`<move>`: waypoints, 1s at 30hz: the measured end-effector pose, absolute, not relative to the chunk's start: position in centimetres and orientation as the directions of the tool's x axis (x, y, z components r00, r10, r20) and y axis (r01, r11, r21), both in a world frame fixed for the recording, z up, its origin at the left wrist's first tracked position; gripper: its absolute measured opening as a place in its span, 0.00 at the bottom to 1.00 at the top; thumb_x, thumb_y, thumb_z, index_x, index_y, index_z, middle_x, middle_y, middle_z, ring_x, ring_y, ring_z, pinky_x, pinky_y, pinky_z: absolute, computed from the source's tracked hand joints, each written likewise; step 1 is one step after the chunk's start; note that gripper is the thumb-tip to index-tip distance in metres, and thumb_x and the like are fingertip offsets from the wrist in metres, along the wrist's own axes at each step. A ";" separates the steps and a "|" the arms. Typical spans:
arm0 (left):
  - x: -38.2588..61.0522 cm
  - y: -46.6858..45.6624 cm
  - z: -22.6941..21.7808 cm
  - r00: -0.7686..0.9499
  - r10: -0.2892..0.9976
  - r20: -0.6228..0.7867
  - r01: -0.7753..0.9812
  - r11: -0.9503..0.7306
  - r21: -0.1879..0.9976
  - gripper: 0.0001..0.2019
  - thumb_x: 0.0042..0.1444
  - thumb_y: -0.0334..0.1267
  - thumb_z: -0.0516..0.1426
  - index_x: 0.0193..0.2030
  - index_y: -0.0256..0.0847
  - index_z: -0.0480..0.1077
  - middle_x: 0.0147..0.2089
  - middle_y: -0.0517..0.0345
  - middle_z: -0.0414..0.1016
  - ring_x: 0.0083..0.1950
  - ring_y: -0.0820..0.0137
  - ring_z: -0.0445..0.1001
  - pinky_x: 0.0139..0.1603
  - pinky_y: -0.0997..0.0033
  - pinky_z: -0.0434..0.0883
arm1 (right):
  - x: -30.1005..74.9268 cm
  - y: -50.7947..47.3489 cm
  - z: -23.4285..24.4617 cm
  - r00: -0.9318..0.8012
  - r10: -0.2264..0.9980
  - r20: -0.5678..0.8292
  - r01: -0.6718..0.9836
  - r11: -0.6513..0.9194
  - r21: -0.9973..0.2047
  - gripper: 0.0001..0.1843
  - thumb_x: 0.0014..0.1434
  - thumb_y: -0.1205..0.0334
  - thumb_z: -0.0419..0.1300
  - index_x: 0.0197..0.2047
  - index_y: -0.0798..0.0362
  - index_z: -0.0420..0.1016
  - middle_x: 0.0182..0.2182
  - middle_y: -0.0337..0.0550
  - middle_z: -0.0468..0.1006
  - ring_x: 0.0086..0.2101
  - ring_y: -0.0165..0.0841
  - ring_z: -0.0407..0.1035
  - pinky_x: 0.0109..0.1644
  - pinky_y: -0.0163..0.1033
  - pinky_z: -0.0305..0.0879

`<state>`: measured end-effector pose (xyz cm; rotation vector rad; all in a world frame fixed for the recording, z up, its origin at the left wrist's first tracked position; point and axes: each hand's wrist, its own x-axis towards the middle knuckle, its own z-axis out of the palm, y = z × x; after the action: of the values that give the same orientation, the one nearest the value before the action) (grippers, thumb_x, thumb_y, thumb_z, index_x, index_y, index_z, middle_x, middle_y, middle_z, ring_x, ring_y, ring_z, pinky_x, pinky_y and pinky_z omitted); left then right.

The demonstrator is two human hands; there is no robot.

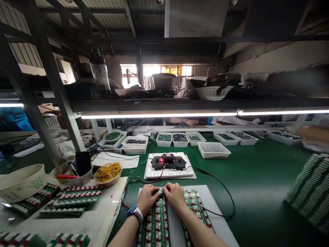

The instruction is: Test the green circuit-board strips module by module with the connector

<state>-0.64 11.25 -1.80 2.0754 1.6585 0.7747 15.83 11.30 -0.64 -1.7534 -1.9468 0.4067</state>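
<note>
My left hand, with a blue watch on a metal band at its wrist, has its fingers closed at the far end of a green circuit board panel. Opposite it my right hand is closed too, fingertips almost touching the left ones. Between the fingertips is a small dark spot with pale marks; what they hold is too small to name. Rows of white and red parts cover the panel. A second circuit board panel lies under and beside my right forearm. Both rest on a pale sheet.
Beyond my hands, a black device with red lit digits sits on a white foam tray; cables loop beside it. White bins of small components line the back. Yellow rubber bands and board stacks are left; more boards stand right.
</note>
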 end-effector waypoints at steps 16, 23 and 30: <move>-0.7 11.2 -1.8 0.175 0.970 0.172 0.789 -0.242 0.564 0.13 0.56 0.40 0.57 0.45 0.42 0.79 0.41 0.52 0.77 0.49 0.62 0.71 0.53 0.66 0.67 | 15.7 11.4 -1.0 -0.029 0.985 0.172 0.855 0.113 -0.506 0.15 0.66 0.56 0.54 0.33 0.49 0.80 0.33 0.44 0.81 0.41 0.39 0.71 0.43 0.38 0.53; -0.7 11.6 -1.5 0.190 0.973 0.131 0.816 -0.231 0.530 0.14 0.56 0.40 0.58 0.46 0.43 0.80 0.40 0.53 0.76 0.47 0.63 0.71 0.51 0.69 0.67 | 15.8 11.9 -1.2 -0.029 0.994 0.107 0.856 0.080 -0.510 0.12 0.64 0.59 0.55 0.35 0.48 0.81 0.34 0.44 0.82 0.42 0.39 0.71 0.42 0.37 0.54; -0.1 11.3 -1.0 0.163 0.973 0.164 0.850 -0.223 0.477 0.12 0.54 0.38 0.59 0.43 0.44 0.81 0.39 0.52 0.76 0.49 0.60 0.68 0.52 0.65 0.65 | 16.1 11.7 -0.6 -0.061 0.993 0.100 0.842 0.105 -0.529 0.12 0.63 0.59 0.57 0.34 0.46 0.81 0.35 0.40 0.83 0.43 0.38 0.71 0.42 0.36 0.55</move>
<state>-0.14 11.29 -1.00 2.1686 1.7571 0.6403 16.12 11.75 -0.62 -1.7863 -1.9560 0.4646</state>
